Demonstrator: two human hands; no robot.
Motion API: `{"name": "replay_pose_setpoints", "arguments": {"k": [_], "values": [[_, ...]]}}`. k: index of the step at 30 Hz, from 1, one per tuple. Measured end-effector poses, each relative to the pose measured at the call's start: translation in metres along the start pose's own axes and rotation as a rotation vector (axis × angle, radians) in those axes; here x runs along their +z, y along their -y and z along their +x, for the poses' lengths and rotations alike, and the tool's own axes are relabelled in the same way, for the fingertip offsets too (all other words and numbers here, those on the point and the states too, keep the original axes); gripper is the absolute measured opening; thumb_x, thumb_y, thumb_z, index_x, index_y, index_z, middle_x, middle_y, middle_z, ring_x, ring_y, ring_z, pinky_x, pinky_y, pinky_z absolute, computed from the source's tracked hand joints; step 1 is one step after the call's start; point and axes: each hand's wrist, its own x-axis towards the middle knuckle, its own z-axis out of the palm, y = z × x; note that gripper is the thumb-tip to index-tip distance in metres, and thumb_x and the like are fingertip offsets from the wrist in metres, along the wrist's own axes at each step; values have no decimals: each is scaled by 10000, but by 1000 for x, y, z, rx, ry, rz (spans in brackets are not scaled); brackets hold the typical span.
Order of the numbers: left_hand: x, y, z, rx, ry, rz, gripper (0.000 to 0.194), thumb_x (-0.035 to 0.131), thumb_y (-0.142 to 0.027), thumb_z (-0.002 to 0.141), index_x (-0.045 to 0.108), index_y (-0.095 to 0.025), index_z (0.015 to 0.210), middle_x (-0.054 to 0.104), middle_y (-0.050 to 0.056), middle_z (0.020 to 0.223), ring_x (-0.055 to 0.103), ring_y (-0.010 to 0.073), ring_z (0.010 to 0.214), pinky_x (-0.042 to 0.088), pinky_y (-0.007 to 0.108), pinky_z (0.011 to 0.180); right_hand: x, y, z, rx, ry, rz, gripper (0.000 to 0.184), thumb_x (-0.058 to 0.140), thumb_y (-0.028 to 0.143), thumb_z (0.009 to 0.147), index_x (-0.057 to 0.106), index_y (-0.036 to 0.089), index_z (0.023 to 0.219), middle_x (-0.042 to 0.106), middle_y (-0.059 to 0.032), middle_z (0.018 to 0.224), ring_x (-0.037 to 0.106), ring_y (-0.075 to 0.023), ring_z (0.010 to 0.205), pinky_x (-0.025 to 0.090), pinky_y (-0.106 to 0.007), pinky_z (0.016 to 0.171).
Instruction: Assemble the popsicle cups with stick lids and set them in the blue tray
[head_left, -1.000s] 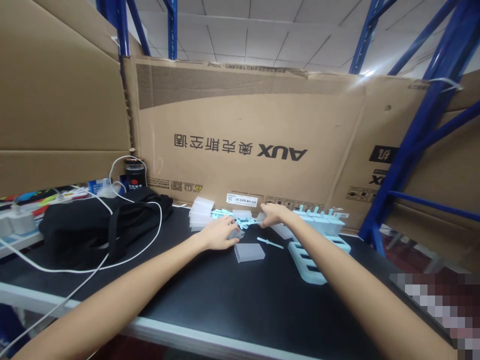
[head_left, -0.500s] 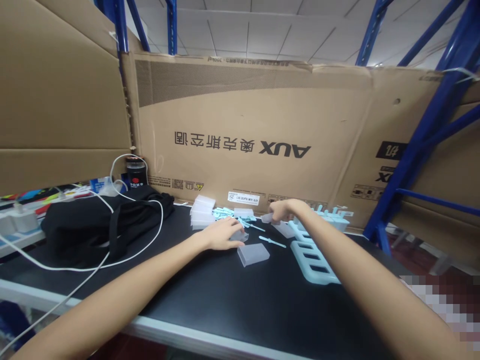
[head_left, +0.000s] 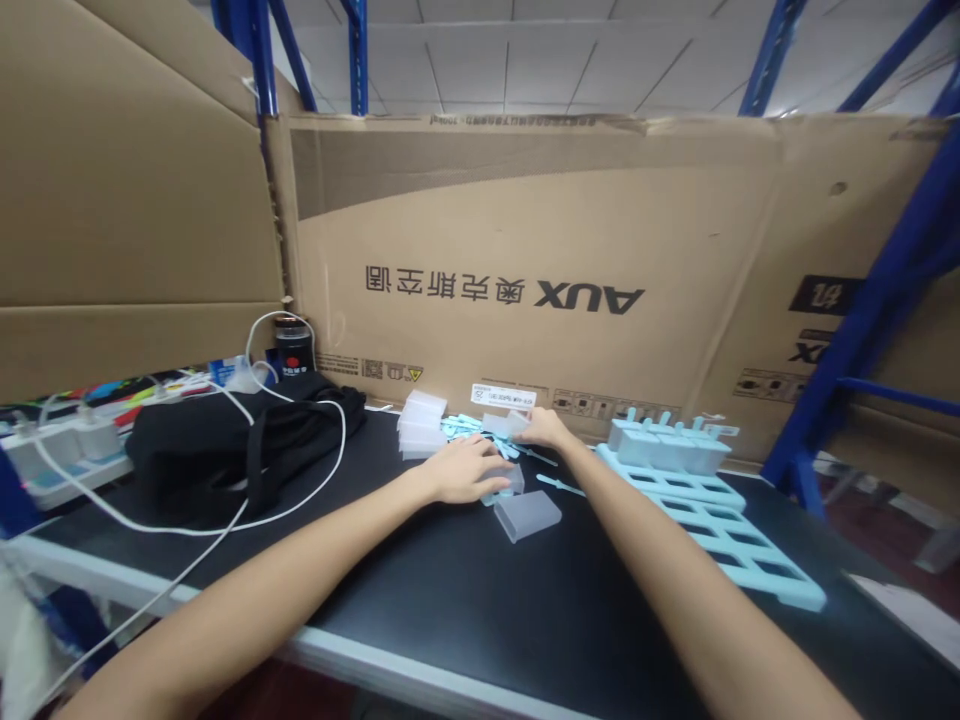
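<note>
While the right hand (head_left: 545,428) pinches, the left hand (head_left: 466,468) covers

Right fingers pinch a clear box (head_left: 516,423) near the desk's (head_left: 450,610) twelve o'clock; whether left fingers grip the covered box (head_left: 516,479), I cannot tell. At its five o'clock, a loose box (head_left: 528,515) runs lengthwise roughly eight to two.

Bare arms stretched forward, hands (head_left: 466,470) close together
</note>
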Motion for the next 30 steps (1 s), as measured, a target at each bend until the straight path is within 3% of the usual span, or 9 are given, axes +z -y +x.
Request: {"name": "replay_pose_setpoints", "arguments": {"k": [5,8,11,15,17,20,23,26,30], "values": [[4,3,1,-31,12,6,489,368,-564,966,571,-284,1311,598,79,1210,518,273,1151,376,414,1003,-1,-13,3,33,29,-38,469,715,367,627,692,130,1031,701,-167,1028,676,-297,950,508,-310,727],[3,2,3,-68,-48,-5,479,382,-536,970,570,-236,1292,603,100,1216,517,286,1170,372,439,1027,-18,-29,-5,55,32,-61,410,732,310,593,699,131,960,705,-170,985,680,-305,912,496,-309,695],[4,1,8,-127,-158,-143,441,416,-502,969,574,-209,1258,618,106,1220,537,274,1170,392,430,1028,-39,-41,-27,63,-18,-53,346,724,362,640,689,150,911,709,-141,947,671,-291,917,484,-307,717],[7,-3,21,-271,-286,-628,449,497,-507,936,570,-200,1256,622,110,1273,612,238,1090,463,391,964,-48,-31,-76,-105,-124,446,393,650,492,756,654,176,989,706,-60,931,659,-211,855,485,-285,729],[8,-7,27,-295,-312,-902,470,542,-510,915,567,-201,1268,622,115,1284,635,225,1061,488,374,927,-40,-17,-101,-200,-106,722,441,645,515,771,637,170,1046,700,-50,936,649,-192,820,493,-286,710],[4,-15,29,-268,-300,-1167,466,609,-525,872,642,-169,1171,680,117,1169,652,221,1013,503,368,903,-27,4,-125,-270,-47,903,457,706,499,732,649,165,1039,689,-49,930,631,-181,803,495,-295,707],[0,-20,25,-270,-298,-1288,452,680,-528,816,707,-139,1044,716,115,1050,657,224,984,495,385,928,-23,15,-131,-285,13,1005,444,743,483,706,656,170,1009,680,-41,897,620,-168,773,503,-305,710],[-2,-23,21,-263,-318,-1338,448,765,-464,754,716,-146,1066,711,124,1098,645,241,1043,478,393,965,-24,20,-131,-281,53,1143,468,759,491,690,645,171,1013,671,-40,876,622,-164,759,525,-320,713],[0,-22,20,-371,-300,-1416,430,824,-400,698,735,-132,1022,723,130,1063,665,242,1015,498,402,958,-22,23,-133,-293,101,1236,500,763,501,691,635,170,1043,676,-57,938,633,-169,796,540,-327,724]]}}
